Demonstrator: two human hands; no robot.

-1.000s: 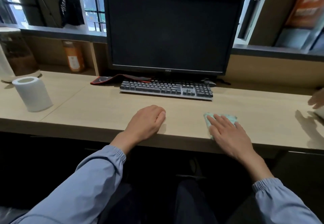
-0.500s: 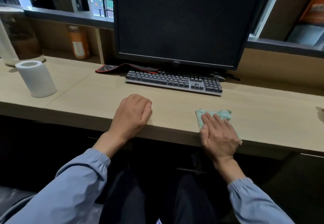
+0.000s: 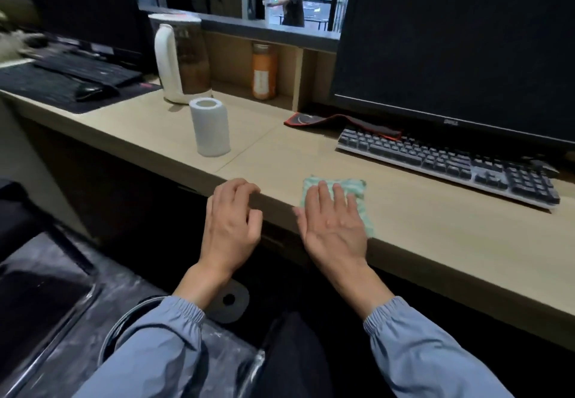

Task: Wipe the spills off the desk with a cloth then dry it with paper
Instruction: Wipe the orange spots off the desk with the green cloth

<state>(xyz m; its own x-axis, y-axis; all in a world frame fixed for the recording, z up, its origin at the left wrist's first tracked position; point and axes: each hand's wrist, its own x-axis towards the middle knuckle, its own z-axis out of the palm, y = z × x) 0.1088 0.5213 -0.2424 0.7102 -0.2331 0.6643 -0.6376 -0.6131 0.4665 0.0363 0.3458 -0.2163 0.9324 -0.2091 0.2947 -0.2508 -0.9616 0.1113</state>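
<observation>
A light green cloth (image 3: 351, 186) lies flat on the wooden desk (image 3: 435, 229) near its front edge. My right hand (image 3: 334, 223) presses flat on the cloth, fingers spread, covering most of it. My left hand (image 3: 231, 220) rests at the desk's front edge with its fingertips curled on the top, holding nothing. A white paper roll (image 3: 210, 126) stands upright on the desk, up and left of my hands. No spill shows on the wood.
A grey keyboard (image 3: 448, 164) and a black monitor (image 3: 460, 45) stand at the right. A red-edged mouse pad (image 3: 336, 120) lies behind the keyboard. A white kettle (image 3: 180, 58) and an orange bottle (image 3: 264, 72) stand at the back. A second keyboard and mouse lie far left.
The view has swung to the left. My right hand has slid the cloth leftward along the front edge. My left hand has pulled back from the desktop onto the edge.
</observation>
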